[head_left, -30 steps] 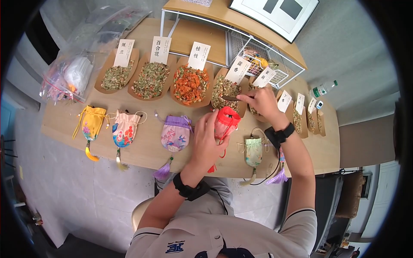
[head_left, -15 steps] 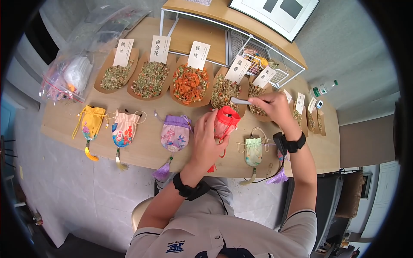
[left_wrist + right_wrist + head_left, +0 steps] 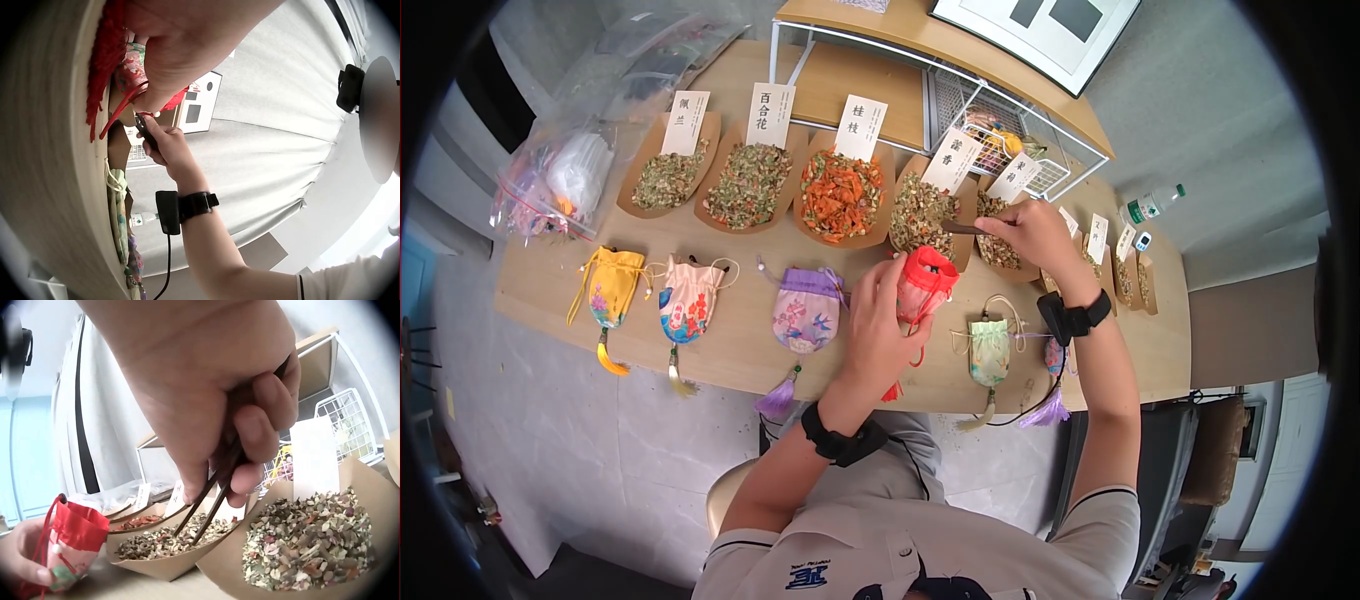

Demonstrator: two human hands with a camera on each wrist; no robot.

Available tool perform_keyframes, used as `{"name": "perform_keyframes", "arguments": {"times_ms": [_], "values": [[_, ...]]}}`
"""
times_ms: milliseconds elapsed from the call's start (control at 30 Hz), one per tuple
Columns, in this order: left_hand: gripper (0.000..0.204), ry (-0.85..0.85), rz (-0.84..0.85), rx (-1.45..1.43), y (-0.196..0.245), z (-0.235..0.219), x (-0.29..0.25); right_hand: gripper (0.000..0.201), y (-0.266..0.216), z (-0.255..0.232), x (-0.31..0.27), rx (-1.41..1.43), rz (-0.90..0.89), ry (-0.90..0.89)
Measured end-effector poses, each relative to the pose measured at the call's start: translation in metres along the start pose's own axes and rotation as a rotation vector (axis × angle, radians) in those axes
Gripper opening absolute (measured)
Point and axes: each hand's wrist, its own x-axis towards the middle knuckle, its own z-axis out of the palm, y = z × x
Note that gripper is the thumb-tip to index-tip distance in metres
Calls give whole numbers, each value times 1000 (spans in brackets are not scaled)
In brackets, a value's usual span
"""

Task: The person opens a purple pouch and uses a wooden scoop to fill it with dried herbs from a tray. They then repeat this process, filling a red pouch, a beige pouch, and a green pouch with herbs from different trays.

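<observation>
My left hand (image 3: 875, 330) grips a red drawstring pouch (image 3: 922, 297) upright, its mouth spread open and facing up. In the right wrist view, the pouch (image 3: 72, 540) stands at the lower left with its pale, printed lower part showing. My right hand (image 3: 1040, 240) pinches dark tweezers (image 3: 966, 229) between thumb and fingers. Their two parted prongs reach down over a paper tray (image 3: 164, 567) of dried herbs (image 3: 150, 546), the tips overlapping the herbs in the right wrist view. In the head view the tips lie just above and right of the pouch mouth.
More labelled paper trays, one with orange herbs (image 3: 840, 195), line the table's back. Yellow (image 3: 615, 285), peach (image 3: 692, 298), purple (image 3: 808, 310) and green (image 3: 990, 352) pouches lie along the front. A shelf (image 3: 850, 85), wire basket (image 3: 1040, 180) and bottle (image 3: 1152, 206) stand behind.
My right hand has shifted right from the middle of the herb tray, and the tweezers turned along the way. The left hand and red pouch have stayed in place.
</observation>
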Motion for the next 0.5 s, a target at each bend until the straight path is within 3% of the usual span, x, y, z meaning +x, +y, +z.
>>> {"name": "perform_keyframes", "arguments": {"times_ms": [500], "values": [[87,-10,7,12,0,-1,0,56,-15,21,15,129,-102,-144]]}}
